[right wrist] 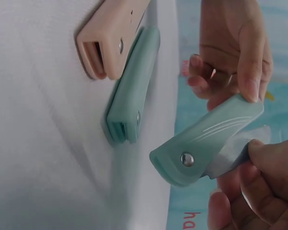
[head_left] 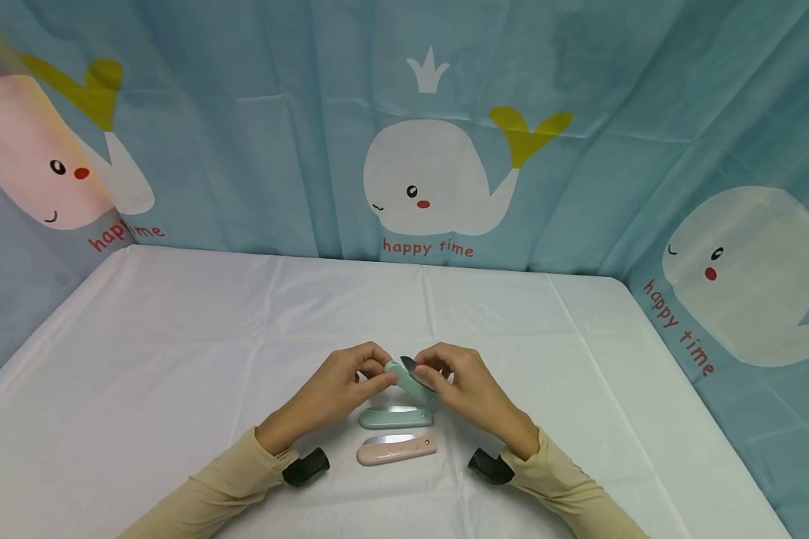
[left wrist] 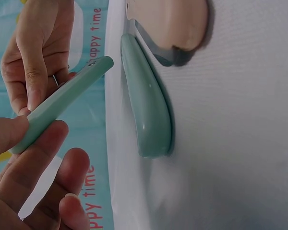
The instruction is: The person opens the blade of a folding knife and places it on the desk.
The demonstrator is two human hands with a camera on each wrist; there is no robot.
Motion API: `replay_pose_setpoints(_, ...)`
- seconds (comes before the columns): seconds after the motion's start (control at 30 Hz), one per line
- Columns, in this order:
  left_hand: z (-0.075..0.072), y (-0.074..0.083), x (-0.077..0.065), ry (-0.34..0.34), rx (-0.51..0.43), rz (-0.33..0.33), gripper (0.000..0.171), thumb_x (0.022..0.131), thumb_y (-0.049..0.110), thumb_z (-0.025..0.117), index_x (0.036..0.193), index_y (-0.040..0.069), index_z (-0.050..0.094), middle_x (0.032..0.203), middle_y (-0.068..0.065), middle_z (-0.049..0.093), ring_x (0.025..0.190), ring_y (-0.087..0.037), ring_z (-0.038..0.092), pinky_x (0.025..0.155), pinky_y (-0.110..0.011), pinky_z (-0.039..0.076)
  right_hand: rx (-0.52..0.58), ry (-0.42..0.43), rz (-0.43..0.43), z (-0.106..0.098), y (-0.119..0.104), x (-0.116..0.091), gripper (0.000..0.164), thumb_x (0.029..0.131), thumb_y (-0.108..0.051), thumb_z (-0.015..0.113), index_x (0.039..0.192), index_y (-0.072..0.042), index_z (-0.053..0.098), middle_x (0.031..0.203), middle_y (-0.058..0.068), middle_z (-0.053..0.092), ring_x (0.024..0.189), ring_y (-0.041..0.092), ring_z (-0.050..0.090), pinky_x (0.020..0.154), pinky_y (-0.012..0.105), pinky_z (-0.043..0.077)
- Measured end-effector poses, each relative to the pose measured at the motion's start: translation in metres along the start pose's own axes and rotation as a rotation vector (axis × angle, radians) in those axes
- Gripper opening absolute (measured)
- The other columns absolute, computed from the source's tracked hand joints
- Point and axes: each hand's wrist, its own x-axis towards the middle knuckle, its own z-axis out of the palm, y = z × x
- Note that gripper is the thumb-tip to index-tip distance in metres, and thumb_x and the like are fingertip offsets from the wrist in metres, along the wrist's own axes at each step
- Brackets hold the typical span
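Over the white table, my left hand (head_left: 342, 380) pinches the rounded end of a mint-green folding knife (head_left: 410, 382) between thumb and fingers. My right hand (head_left: 470, 385) pinches the knife's blade (right wrist: 226, 155), which stands partly out of the handle in the right wrist view. A silver rivet (right wrist: 187, 159) shows at the handle's pivot end. Just below the hands lies a second mint-green folding knife (head_left: 392, 420), its blade edge showing along the handle. Nearest to me is a pink folding knife (head_left: 398, 451), lying the same way.
A white cloth (head_left: 195, 337) covers the table. Behind and beside it hangs a blue curtain (head_left: 243, 150) printed with whales. Black wrist devices (head_left: 306, 468) sit at both cuffs, on either side of the lying knives.
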Motion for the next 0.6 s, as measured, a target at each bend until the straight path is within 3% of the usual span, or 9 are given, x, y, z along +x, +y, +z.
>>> replay_pose_setpoints(0.43,-0.0032,-0.0002,0.0018,-0.012,-0.023,-0.029,0.018,0.096,0.027,0.066,0.108,0.015,0.064,0.092,0.000,0.077,0.082,-0.007,0.062,0.071,-0.024,0.050,0.042,0.008,0.026,0.0006,0.0017,0.0009,0.010,0.095,-0.007,0.066,0.103,-0.002,0.068,0.092,0.009,0.074,0.076,0.020,0.068,0.069,0.025,0.055)
replay_pose_setpoints(0.6,-0.0027,-0.0010,0.0013,-0.027,-0.009,-0.024,0.025,0.095,0.034,0.067,0.111,0.015,0.067,0.087,-0.001,0.076,0.079,-0.007,0.064,0.070,-0.025,0.050,0.044,-0.024,0.026,0.0007,0.0014,-0.0008,0.011,0.096,-0.009,0.065,0.104,-0.002,0.069,0.095,0.009,0.074,0.079,0.019,0.070,0.071,0.026,0.057)
